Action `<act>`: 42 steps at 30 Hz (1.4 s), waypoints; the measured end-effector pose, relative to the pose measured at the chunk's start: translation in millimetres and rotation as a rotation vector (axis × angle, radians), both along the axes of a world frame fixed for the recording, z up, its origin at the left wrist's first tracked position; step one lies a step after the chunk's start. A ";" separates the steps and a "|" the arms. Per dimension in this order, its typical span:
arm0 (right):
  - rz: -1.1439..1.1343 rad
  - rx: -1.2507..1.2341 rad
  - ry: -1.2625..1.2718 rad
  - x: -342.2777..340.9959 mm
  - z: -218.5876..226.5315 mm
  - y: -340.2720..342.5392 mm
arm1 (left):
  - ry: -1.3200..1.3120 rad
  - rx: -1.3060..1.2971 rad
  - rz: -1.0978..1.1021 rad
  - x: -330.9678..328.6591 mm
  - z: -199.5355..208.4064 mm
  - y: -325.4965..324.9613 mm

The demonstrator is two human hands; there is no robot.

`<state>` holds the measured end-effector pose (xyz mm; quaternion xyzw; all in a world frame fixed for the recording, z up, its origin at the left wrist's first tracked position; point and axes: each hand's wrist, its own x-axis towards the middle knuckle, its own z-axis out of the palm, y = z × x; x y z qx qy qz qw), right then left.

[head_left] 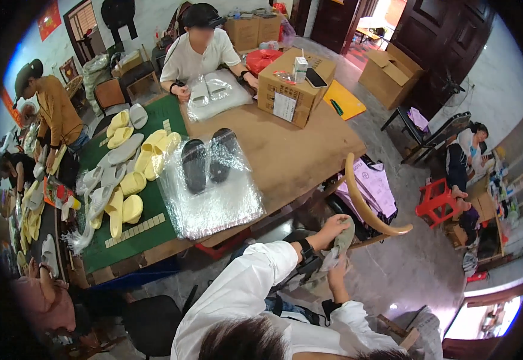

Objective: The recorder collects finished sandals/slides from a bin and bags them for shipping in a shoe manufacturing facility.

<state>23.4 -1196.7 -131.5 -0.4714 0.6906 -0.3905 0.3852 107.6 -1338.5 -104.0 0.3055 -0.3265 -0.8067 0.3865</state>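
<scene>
Gripping a limp grey-green item (344,237) in the bent fingers of left hand (332,228) and, nearer, right hand (337,278). Held off the near side of the brown table (309,144), beside a curved wooden rail (356,200). Could slip to the floor (405,279) from a loosened pinch, or snag on the rail if swung right.

People (210,59) are working in a small workshop: slippers (133,183) are lying on a table (306,141) at nine o'clock, and cartons (297,99) are standing around one o'clock.
</scene>
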 end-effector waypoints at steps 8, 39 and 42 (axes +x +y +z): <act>-0.264 -0.214 0.442 26.7 -14.7 -75.0 | 0.124 0.100 -0.134 24.9 -7.3 -75.6; -0.592 -0.254 0.854 -99.7 97.3 -203.7 | -1.026 -0.951 -0.347 155.0 -75.4 -165.2; -0.581 -0.134 0.757 -112.8 139.9 -189.0 | -1.091 -0.862 -0.266 160.2 -76.6 -170.1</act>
